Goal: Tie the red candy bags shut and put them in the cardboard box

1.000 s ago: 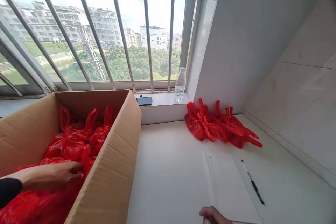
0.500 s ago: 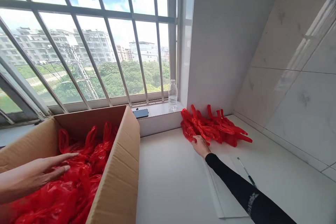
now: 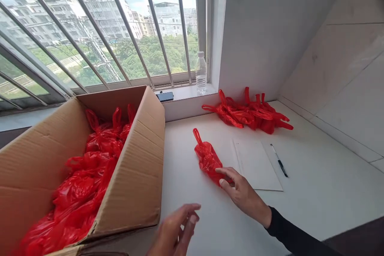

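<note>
A single red plastic bag [image 3: 207, 158] lies on the white table, one handle loop stretched toward the window. At its near end is my right hand [image 3: 243, 192], thumb and fingers apart, the fingertips over or touching the plastic. My left hand [image 3: 177, 230] hovers lower, between the cardboard box and this bag; its fingers are slightly parted and hold nothing. More red plastic bags [image 3: 249, 114] are heaped against the wall. The cardboard box [image 3: 141, 168] on the left contains several bunched red bags [image 3: 90, 172].
Beyond the single bag, a sheet of white paper [image 3: 259, 164] lies on the table [image 3: 315, 160], with a pen [image 3: 279, 162] to its right. A phone [image 3: 165, 96] and a clear plastic bottle [image 3: 201, 74] are on the sill below the barred window.
My right hand has come nearer from the heap, and one red bag now lies apart from it. My left hand has left the box. The view has tilted down.
</note>
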Demonstrator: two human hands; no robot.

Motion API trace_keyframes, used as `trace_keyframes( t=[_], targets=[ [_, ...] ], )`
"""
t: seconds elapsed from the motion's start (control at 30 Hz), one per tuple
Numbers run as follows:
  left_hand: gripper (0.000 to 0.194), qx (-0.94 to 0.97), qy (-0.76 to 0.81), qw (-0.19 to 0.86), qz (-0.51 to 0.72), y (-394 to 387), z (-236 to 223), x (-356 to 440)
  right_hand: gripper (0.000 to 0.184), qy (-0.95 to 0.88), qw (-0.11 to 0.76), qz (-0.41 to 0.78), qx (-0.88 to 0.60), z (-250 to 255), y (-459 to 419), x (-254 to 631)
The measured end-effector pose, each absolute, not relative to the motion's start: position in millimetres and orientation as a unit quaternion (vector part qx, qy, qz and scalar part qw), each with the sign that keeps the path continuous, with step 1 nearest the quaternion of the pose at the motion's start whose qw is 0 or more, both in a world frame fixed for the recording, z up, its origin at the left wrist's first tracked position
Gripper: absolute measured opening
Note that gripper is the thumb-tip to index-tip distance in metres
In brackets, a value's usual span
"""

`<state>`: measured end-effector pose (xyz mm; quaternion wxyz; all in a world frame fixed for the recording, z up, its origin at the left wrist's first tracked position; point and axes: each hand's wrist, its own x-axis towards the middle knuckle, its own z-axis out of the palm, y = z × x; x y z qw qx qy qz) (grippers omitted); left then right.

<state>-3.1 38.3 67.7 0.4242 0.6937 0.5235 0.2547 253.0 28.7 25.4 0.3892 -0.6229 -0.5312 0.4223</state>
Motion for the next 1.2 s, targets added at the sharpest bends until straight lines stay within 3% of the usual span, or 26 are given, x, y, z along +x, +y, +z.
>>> trace_keyframes(
  t=[0.1,0.23,0.37,0.47,0.53,0.67,0.97,1.07,1.13,1.2],
  targets=[
    [0.052,0.650,0.543,0.454,0.275,46,31,37,0.032,-0.540,0.383,0.473,-0.581,33,-8,235],
    [0.048,0.652,0.549,0.438,0.285,53,8,61,0.026,-0.595,0.357,0.482,-0.534,44,-24,237],
    [0.032,0.680,0.517,0.449,0.261,45,11,58,0.028,-0.657,0.369,0.349,-0.558,37,-5,260],
    [0.029,0.698,0.487,0.464,0.247,39,18,55,0.040,-0.729,0.306,0.271,-0.550,19,8,265],
    [0.025,0.705,0.477,0.467,0.240,38,21,55,0.036,-0.745,0.274,0.253,-0.553,8,11,263],
    [0.018,0.700,0.492,0.456,0.247,37,23,48,0.017,-0.728,0.277,0.262,-0.570,1,9,267],
    [0.027,0.661,0.565,0.390,0.305,27,18,23,0.007,-0.629,0.325,0.289,-0.644,12,-9,309],
    [0.039,0.700,0.528,0.377,0.299,25,20,39,0.023,-0.652,0.336,0.297,-0.612,15,-13,298],
    [0.028,0.717,0.510,0.368,0.300,25,21,48,0.030,-0.671,0.318,0.296,-0.601,18,-13,289],
    [0.016,0.718,0.506,0.362,0.311,26,22,54,0.018,-0.682,0.303,0.301,-0.594,20,-11,285]
  ],
)
